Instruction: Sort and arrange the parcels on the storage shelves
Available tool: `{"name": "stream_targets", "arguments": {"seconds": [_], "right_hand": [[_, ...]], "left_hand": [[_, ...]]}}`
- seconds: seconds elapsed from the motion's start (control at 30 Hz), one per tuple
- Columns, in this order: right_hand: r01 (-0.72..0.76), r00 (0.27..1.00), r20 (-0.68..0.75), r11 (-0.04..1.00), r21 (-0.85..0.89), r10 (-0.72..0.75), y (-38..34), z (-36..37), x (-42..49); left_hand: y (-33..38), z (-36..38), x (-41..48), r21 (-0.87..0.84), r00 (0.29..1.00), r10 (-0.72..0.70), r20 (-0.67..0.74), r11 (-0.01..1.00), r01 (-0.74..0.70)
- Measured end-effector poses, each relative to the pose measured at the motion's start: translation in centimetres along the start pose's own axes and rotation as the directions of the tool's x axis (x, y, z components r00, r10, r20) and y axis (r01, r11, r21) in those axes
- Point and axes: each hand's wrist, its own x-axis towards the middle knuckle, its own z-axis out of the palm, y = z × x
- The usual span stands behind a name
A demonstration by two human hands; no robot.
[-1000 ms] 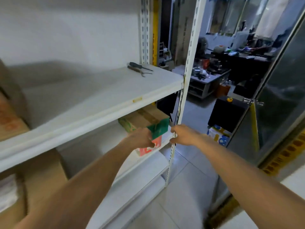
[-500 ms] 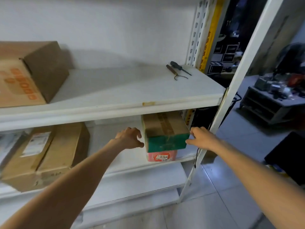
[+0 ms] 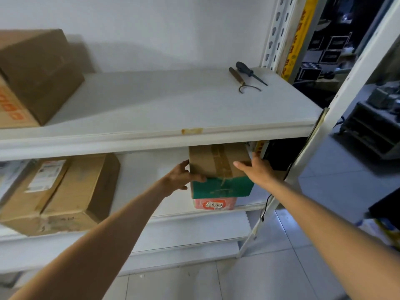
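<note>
Brown cardboard parcel with a taped top and green front band point(image 3: 218, 165): on the lower tier of the white metal shelf unit point(image 3: 108, 139), right end, stacked on a flat red-and-white parcel point(image 3: 214, 203) with a "0164" sticker. Its rear is hidden under the upper shelf board, so depth is unknown. Its right face is covered by the right hand.

Grip: parcel sits between both hands.
- Left hand point(image 3: 179, 177) is at the front-left corner, thumb hooked over the top front edge, fingers against the left face.
- Right hand point(image 3: 257, 169) is at the top right edge, thumb laid across the top, fingers down the right side, tips out of sight.
- Both are clamped on it. Can't tell whether it's lifted or resting on the red one.

Well left of the grip, same tier: large tan cardboard box point(image 3: 71, 191) with a white shipping label, text unreadable. Further left there's something pale, blurred and cut off by the frame edge.

Above-left of the grip, upper tier: big brown cardboard box with orange print point(image 3: 36, 72), cut off at the frame edge, print unreadable.

Above the grip, upper tier, back right: wooden-handled hook tool point(image 3: 238, 79) and black-handled screwdriver point(image 3: 251, 73) side by side. Can't tell if they touch.

Right of the grip, past the front upright: dark room, contents blurred.
</note>
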Motion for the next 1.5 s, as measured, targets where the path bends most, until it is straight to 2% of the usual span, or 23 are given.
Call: {"name": "stream_targets", "arguments": {"seconds": [0.1,0.2,0.37,0.67,0.77,0.83,1.0,1.13,1.23,1.37,1.5], "right_hand": [[-0.042,0.997,0.076,0.981,0.189,0.028,0.7,0.6,1.2],[-0.048,0.993,0.112,0.967,0.249,0.021,1.3,0.8,2.0],[-0.054,0.995,0.102,0.928,0.369,0.017,1.7,1.1,2.1],[-0.046,0.998,0.064,0.89,0.454,0.019,2.1,1.7,1.1],[-0.061,0.995,0.098,0.871,0.487,0.015,1.8,2.1,0.0],[-0.121,0.986,0.159,0.864,0.489,0.048,1.2,2.3,-1.2],[-0.151,0.953,0.302,0.902,0.404,0.025,-1.5,4.4,-5.2],[-0.205,0.938,0.343,0.864,0.46,0.039,-4.2,8.0,-8.9],[-0.207,0.955,0.291,0.826,0.524,0.054,-7.0,10.8,-11.2],[-0.144,0.986,0.16,0.777,0.612,0.057,-11.2,14.7,-13.8],[-0.155,0.988,0.108,0.823,0.546,0.114,-13.3,17.9,-15.7]], "left_hand": [[0.0,1.0,0.2,-0.196,0.999,0.015,-0.031,0.98,-0.021],[-0.6,1.4,0.8,-0.313,0.994,-0.022,-0.106,0.95,-0.013],[-1.1,1.9,1.2,-0.371,0.989,-0.033,-0.145,0.929,-0.023],[-2.0,2.6,0.7,-0.417,0.978,-0.011,-0.21,0.905,-0.079],[-3.1,2.3,-0.8,-0.442,0.975,-0.026,-0.219,0.894,-0.075],[-4.3,1.9,-2.1,-0.46,0.977,-0.037,-0.208,0.886,-0.064],[-7.5,-0.9,-6.1,-0.431,0.997,-0.023,-0.077,0.903,-0.012],[-10.1,-4.3,-8.9,-0.412,0.999,-0.031,-0.036,0.911,0.013],[-12.2,-7.4,-10.7,-0.438,0.997,-0.035,-0.073,0.899,-0.001],[-14.8,-10.4,-12.8,-0.557,0.983,-0.103,-0.152,0.831,0.001],[-16.5,-11.8,-15.2,-0.545,0.98,-0.12,-0.156,0.839,0.016]]}}
